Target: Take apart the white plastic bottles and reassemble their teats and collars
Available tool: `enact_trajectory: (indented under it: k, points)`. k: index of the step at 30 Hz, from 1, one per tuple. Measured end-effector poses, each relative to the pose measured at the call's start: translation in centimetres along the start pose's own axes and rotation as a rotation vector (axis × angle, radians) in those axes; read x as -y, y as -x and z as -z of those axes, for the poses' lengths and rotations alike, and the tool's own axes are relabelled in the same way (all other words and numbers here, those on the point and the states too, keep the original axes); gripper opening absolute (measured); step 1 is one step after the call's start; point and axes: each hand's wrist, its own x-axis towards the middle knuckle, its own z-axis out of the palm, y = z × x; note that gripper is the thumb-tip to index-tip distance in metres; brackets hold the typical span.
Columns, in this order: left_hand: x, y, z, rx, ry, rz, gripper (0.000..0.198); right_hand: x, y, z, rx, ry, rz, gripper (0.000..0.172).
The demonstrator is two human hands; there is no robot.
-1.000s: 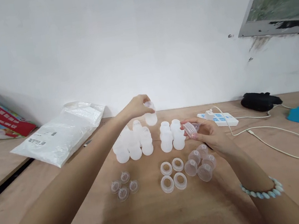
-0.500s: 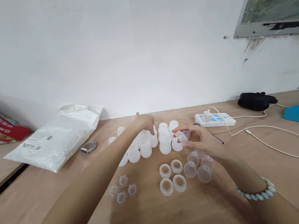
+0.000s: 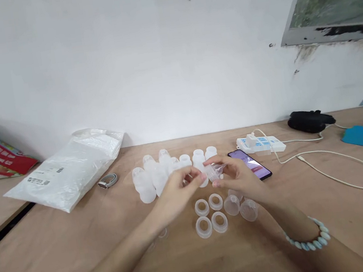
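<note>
In front of upright translucent bottles [image 3: 148, 185], left hand [image 3: 179, 195] and right hand [image 3: 241, 178] meet, fingertips pinching one small clear cap [image 3: 214, 170].

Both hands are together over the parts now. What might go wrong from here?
1. The small clear ribbed plastic piece is pinched only at the tips of the right hand, with the left hand meeting it; a slip may drop it among the translucent plastic rings.
2. The crowded upright translucent white bottles stand just behind the left hand; a knock could topple several.
</note>
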Motion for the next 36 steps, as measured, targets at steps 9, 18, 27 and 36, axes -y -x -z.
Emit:
enact_trajectory:
  k: [9,18,27,36]
  points:
    - [6.2,2.9,-1.3,0.120,1.003,0.353,0.020,-1.1,0.9,-3.6,0.084,0.181,-0.098,0.034]
    - [7.6,4.0,-2.3,0.092,0.911,0.275,0.021,-2.2,1.3,-4.2,0.178,0.174,-0.024,0.034]
    - [6.7,4.1,-3.0,-0.063,0.637,0.175,0.025,-2.6,1.6,-5.9,0.045,0.361,0.118,0.039]
    - [6.8,4.2,-3.0,-0.180,0.392,0.101,0.018,-2.5,1.9,-6.2,0.090,0.228,0.057,0.037]
